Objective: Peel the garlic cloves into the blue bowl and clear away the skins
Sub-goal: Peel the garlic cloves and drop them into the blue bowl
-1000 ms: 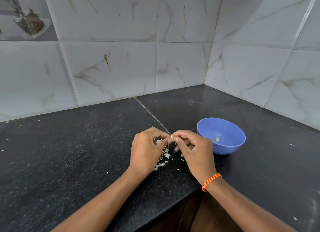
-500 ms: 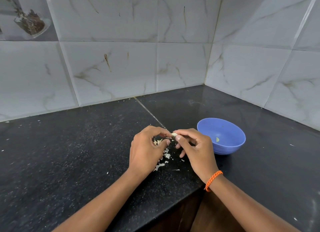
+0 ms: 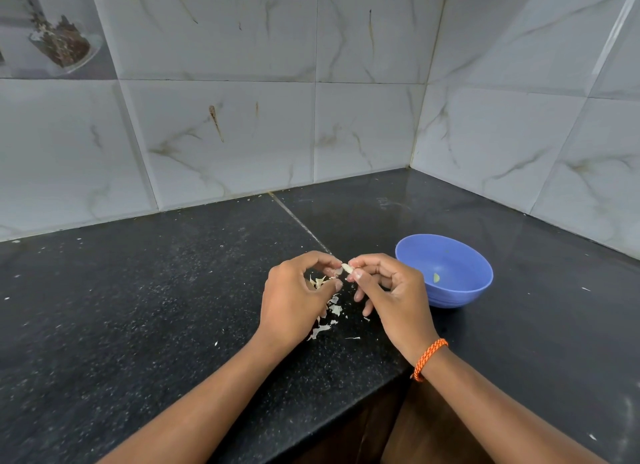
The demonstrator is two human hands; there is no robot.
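A small pale garlic clove [image 3: 346, 268] is pinched between the fingertips of my right hand [image 3: 391, 297], just above the black counter. My left hand [image 3: 294, 297] sits right beside it, its thumb and forefinger closed on a bit of skin at the clove's left end, with more papery skin [image 3: 319, 281] showing inside its curled fingers. Several loose garlic skins [image 3: 332, 314] lie on the counter between and below my hands. The blue bowl [image 3: 464, 252] stands to the right of my right hand, with one small peeled piece [image 3: 436, 277] inside.
The black speckled countertop [image 3: 138, 307] fills a corner under marbled wall tiles [image 3: 242, 134]. Its front edge steps back near my right wrist, above a brown cabinet [image 3: 391, 436]. Tiny white flecks dot the surface. An orange braided band [image 3: 428, 358] circles my right wrist.
My hands have drawn slightly apart at the fingertips. The left fingers have opened a little, which shows more loose skin inside them, while the clove stays pinched in the right hand.
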